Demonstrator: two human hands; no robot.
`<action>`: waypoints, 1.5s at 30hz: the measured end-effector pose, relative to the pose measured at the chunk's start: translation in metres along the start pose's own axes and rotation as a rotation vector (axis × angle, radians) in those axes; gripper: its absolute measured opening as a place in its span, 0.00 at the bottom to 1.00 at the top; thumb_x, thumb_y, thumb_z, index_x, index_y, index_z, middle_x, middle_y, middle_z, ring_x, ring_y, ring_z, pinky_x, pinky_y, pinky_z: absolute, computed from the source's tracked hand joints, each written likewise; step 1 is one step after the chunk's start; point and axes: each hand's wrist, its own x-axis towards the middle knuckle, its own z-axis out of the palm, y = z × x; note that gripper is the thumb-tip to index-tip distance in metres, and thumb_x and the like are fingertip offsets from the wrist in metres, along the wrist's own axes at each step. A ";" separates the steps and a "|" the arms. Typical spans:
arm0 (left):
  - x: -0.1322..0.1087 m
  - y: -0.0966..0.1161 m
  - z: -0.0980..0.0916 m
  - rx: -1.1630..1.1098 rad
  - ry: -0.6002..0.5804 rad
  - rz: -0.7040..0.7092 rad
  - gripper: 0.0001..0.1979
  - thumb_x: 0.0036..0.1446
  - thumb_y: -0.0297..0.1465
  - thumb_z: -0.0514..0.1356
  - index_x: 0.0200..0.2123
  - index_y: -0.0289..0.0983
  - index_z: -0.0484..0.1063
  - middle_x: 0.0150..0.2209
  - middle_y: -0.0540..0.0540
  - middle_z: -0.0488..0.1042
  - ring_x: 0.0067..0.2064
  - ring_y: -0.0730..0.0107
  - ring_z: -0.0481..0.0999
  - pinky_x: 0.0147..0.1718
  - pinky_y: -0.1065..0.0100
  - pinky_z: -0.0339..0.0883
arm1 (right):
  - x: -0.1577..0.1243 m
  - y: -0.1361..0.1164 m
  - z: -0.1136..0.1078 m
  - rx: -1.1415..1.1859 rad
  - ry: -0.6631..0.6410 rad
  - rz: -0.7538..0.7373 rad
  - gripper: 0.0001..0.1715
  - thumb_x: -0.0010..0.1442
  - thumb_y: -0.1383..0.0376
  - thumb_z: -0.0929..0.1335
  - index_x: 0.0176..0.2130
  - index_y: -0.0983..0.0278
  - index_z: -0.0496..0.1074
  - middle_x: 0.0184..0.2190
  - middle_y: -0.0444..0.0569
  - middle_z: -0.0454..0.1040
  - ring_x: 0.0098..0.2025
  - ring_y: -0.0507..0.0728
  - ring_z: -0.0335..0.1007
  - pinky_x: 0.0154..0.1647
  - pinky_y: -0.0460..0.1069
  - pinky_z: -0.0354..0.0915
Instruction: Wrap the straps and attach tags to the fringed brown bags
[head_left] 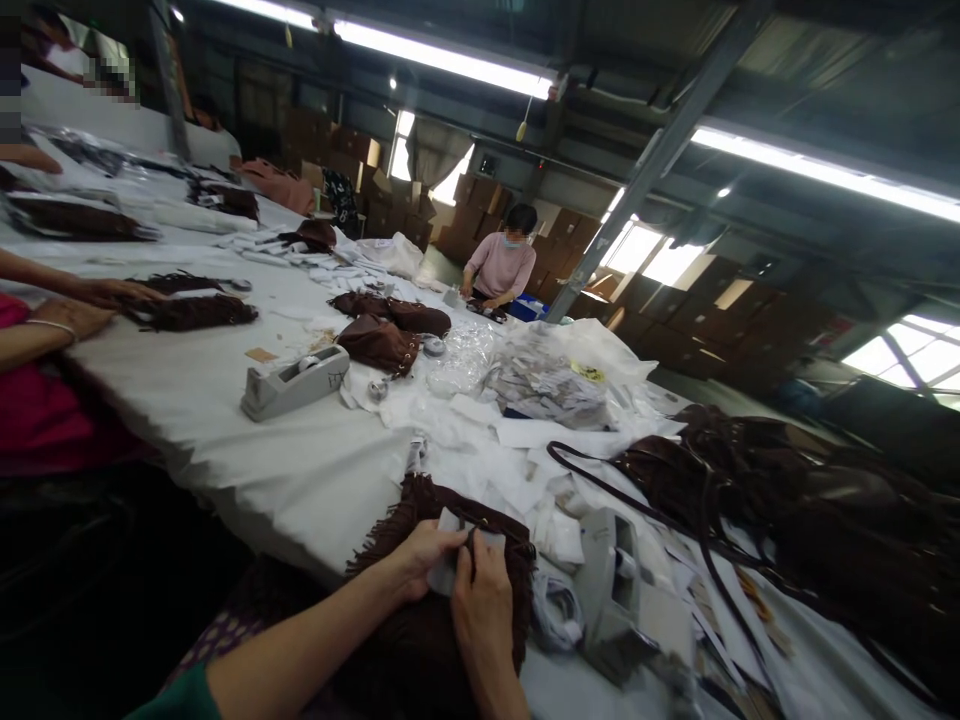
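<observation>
A brown fringed suede bag [420, 640] hangs over the near edge of the white table [300, 470]. My left hand [424, 560] pinches a small white paper piece [448, 572] against the top of the bag. My right hand [480, 605] is closed beside it, fingers pressed on the same paper and the bag's dark strap end. Both hands touch each other at the bag's upper rim.
A grey tape dispenser [294, 383] stands mid-table; another [611, 590] sits right of my hands among white paper scraps. Dark brown bags [787, 500] pile at right. Another person's arms [67, 310] rest on fringe at left; a person in pink [502, 262] works far off.
</observation>
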 end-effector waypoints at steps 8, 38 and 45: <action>0.005 -0.002 -0.001 0.046 0.025 -0.029 0.10 0.40 0.26 0.69 0.28 0.29 0.74 0.24 0.43 0.76 0.25 0.62 0.75 0.30 0.60 0.70 | -0.015 0.026 -0.039 0.130 0.031 0.410 0.28 0.53 0.52 0.68 0.46 0.69 0.74 0.30 0.52 0.76 0.29 0.59 0.70 0.33 0.51 0.64; 0.017 -0.003 -0.001 0.456 -0.001 0.218 0.14 0.38 0.17 0.60 0.31 0.35 0.71 0.28 0.49 0.74 0.32 0.68 0.72 0.30 0.73 0.63 | -0.018 0.037 0.002 -0.068 0.187 0.141 0.24 0.61 0.52 0.61 0.41 0.66 0.76 0.38 0.58 0.77 0.39 0.62 0.72 0.40 0.51 0.62; 0.019 -0.005 -0.006 0.426 -0.035 0.195 0.11 0.36 0.17 0.63 0.27 0.34 0.70 0.23 0.53 0.69 0.27 0.73 0.67 0.26 0.75 0.58 | -0.018 0.036 0.013 -0.180 0.029 -0.305 0.16 0.64 0.60 0.61 0.37 0.62 0.76 0.26 0.52 0.71 0.29 0.57 0.67 0.33 0.49 0.61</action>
